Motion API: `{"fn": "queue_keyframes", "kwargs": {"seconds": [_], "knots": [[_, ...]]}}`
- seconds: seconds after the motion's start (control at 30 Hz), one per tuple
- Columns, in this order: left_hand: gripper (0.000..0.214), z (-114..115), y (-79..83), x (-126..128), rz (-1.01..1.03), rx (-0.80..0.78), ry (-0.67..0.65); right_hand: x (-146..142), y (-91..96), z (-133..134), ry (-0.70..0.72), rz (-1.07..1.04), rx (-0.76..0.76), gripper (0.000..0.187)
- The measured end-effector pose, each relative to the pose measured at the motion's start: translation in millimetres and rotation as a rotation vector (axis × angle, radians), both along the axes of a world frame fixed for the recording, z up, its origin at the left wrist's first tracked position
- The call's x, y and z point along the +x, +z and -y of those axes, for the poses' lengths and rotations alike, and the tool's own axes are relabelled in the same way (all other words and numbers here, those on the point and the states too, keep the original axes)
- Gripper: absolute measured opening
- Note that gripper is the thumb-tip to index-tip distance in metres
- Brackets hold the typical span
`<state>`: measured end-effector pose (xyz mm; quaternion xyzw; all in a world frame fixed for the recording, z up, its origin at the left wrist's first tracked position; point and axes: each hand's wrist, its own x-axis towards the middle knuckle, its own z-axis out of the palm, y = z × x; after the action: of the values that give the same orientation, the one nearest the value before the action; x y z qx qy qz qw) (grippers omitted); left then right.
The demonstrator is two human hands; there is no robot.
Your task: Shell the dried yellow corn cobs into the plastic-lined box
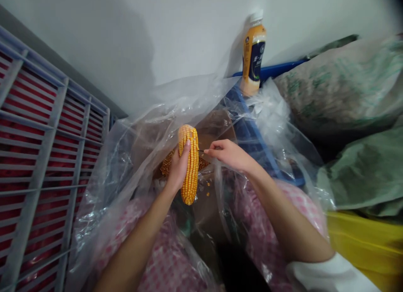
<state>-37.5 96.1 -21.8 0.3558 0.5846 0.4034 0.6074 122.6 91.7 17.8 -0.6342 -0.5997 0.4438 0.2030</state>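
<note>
WALL: far side, white painted wall [94,40], soft shadow across it | LEFT: grey slatted rack [37,166] with red behind | FAR: orange-labelled plastic bottle [253,53] against wall, blue plastic crate [270,70] below | RIGHT: woven sacks [343,78], green sack [365,170], yellow bag [362,246] | NEAR: clear plastic sheeting [119,178]

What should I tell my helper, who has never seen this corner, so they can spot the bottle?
Look past the clear plastic sheet to the white wall. Where a blue crate meets the wall, a plastic bottle stands against it, just left of a big woven sack. It is the only bottle there, with a white cap, an orange body and a dark label.
</note>
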Motion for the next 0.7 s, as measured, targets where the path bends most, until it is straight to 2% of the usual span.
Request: {"fn": "queue_keyframes", "kwargs": {"seconds": [0.07, 0.17, 0.3, 0.43, 0.7], "knots": [[0.054, 1.7, -0.1, 1.4, -0.016, -0.014, -0.036, 6.8, 0.8, -1.5, -0.005, -0.072, -0.097, 0.025], [0.052, 3.0, 0.9, 3.2, -0.01, -0.043, -0.077, 12.2, 2.3, -2.2, -0.008, -0.108, -0.135, 0.024], [0.049, 1.4, 6.0, 2.5, 0.025, -0.083, -0.086, 13.7, 3.7, -2.2, -0.007, -0.143, -0.129, 0.025], [0.051, -1.0, 10.5, 1.2, 0.089, -0.19, -0.12, 15.3, 6.0, -2.4, -0.001, -0.185, -0.137, 0.027], [0.053, -1.1, 7.2, 2.9, 0.089, -0.25, -0.099, 18.1, 10.3, -1.9, 0.044, -0.077, -0.041, 0.027]]}}
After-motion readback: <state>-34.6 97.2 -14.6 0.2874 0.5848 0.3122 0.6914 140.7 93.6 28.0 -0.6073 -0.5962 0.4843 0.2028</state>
